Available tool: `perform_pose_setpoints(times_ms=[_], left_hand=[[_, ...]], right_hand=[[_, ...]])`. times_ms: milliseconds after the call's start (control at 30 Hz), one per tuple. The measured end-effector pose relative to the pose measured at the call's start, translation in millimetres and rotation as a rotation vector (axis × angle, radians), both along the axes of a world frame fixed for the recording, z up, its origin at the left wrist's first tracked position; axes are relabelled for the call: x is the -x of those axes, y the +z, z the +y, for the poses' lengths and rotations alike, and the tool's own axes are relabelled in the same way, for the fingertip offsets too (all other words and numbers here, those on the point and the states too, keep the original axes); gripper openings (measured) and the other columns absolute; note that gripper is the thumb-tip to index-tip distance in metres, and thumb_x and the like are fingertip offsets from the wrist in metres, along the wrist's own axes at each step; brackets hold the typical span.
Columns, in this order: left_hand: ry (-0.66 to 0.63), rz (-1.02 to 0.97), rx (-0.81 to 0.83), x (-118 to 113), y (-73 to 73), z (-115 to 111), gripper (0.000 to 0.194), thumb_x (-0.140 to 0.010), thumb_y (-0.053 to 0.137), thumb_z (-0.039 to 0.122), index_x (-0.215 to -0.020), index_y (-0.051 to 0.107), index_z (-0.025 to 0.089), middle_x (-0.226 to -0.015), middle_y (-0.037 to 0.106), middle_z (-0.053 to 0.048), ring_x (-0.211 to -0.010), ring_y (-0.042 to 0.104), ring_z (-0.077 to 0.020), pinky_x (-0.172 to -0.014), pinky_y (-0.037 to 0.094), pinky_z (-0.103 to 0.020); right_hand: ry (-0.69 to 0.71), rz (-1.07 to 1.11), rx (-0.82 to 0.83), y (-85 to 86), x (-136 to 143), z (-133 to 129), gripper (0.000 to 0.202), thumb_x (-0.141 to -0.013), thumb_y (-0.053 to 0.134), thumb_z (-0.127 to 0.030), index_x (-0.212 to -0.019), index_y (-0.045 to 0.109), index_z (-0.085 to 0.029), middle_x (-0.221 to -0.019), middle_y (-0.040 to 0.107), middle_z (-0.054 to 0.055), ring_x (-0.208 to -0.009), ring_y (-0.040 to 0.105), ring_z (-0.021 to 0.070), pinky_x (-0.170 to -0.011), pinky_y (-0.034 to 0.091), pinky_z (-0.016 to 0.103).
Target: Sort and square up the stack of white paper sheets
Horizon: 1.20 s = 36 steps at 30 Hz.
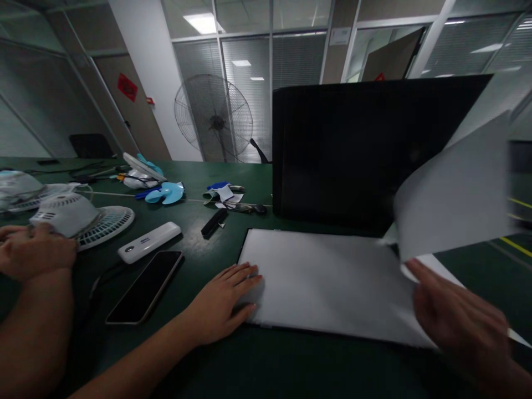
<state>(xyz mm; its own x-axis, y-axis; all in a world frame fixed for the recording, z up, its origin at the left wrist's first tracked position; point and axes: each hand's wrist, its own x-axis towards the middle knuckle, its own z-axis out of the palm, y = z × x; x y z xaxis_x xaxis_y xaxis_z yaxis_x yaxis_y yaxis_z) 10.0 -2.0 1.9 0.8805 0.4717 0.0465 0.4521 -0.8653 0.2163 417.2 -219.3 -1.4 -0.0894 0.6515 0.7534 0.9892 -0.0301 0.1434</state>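
Observation:
A flat white panel [324, 282] with thin dark edges lies on the green table in front of me. My left hand [226, 299] rests on its left edge, fingers spread and palm down. At the right, my right hand [461, 321] is blurred by motion and pinches the lower corner of a thin white sheet [457, 194]. The sheet is raised and curved above the panel's right end. More white sheet material shows under and beyond my right hand. Behind the panel stands a large black screen-like object [357, 155].
Left of the panel lie a phone [145, 287], a white elongated device [149, 242] and a small black object [214, 223]. Another person's hands [39, 252] touch a white fan part [66, 213]. Blue fan blades [166, 193] and scraps [224, 194] lie farther back on the table [191, 172].

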Motion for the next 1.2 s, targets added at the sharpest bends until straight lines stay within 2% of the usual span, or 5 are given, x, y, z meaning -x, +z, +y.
perform_pose_setpoints(times_ms=[100, 300, 600, 967, 1200], left_hand=[[0.022, -0.029, 0.019, 3, -7.2, 3, 0.079, -0.103, 0.046, 0.056, -0.165, 0.01, 0.024, -0.167, 0.033, -0.012, -0.151, 0.037, -0.0312, -0.125, 0.03, -0.055], [0.042, -0.188, 0.06, 11, -18.7, 6, 0.093, -0.103, 0.034, 0.065, -0.161, -0.023, 0.021, -0.172, 0.008, -0.018, -0.154, 0.03, -0.0339, -0.122, 0.035, -0.054], [0.088, 0.009, 0.043, 4, -6.5, 2, 0.072, -0.099, 0.05, 0.063, -0.16, 0.035, 0.029, -0.173, 0.015, -0.009, -0.155, 0.028, -0.0359, -0.123, 0.033, -0.055], [-0.038, 0.101, -0.009, -1, 6.2, 0, 0.105, -0.075, 0.061, 0.087, -0.16, 0.035, 0.032, -0.169, 0.027, -0.011, -0.152, 0.031, -0.0441, -0.12, 0.032, -0.065], [-0.006, 0.13, -0.024, -3, 10.4, -4, 0.1, -0.075, 0.07, 0.077, -0.157, 0.043, 0.026, -0.166, 0.034, -0.013, -0.149, 0.037, -0.0426, -0.117, 0.039, -0.062]], right_hand=[[0.259, -0.201, 0.145, 7.9, 43, 13, 0.077, -0.094, 0.048, -0.006, -0.165, 0.022, -0.017, -0.143, 0.059, 0.01, -0.128, 0.06, 0.0259, -0.1, 0.06, 0.039], [0.376, -0.301, 0.37, -15.4, 75, 27, 0.075, -0.089, 0.036, 0.002, -0.162, 0.025, -0.012, -0.14, 0.06, 0.01, -0.121, 0.065, 0.0243, -0.086, 0.065, 0.037], [0.47, -0.092, 0.67, -12.0, 84, 33, 0.057, -0.099, 0.053, -0.02, -0.154, 0.047, -0.031, -0.16, 0.036, 0.005, -0.144, 0.044, 0.0258, -0.107, 0.054, 0.044], [0.298, 0.124, 0.868, -7.9, 84, 33, 0.049, -0.105, 0.045, -0.037, -0.154, 0.043, -0.043, -0.162, 0.033, 0.002, -0.145, 0.042, 0.0292, -0.108, 0.048, 0.06], [0.31, 0.185, 0.828, -6.9, 85, 33, 0.049, -0.104, 0.049, -0.038, -0.152, 0.045, -0.043, -0.159, 0.04, 0.001, -0.141, 0.048, 0.0309, -0.107, 0.046, 0.066]])
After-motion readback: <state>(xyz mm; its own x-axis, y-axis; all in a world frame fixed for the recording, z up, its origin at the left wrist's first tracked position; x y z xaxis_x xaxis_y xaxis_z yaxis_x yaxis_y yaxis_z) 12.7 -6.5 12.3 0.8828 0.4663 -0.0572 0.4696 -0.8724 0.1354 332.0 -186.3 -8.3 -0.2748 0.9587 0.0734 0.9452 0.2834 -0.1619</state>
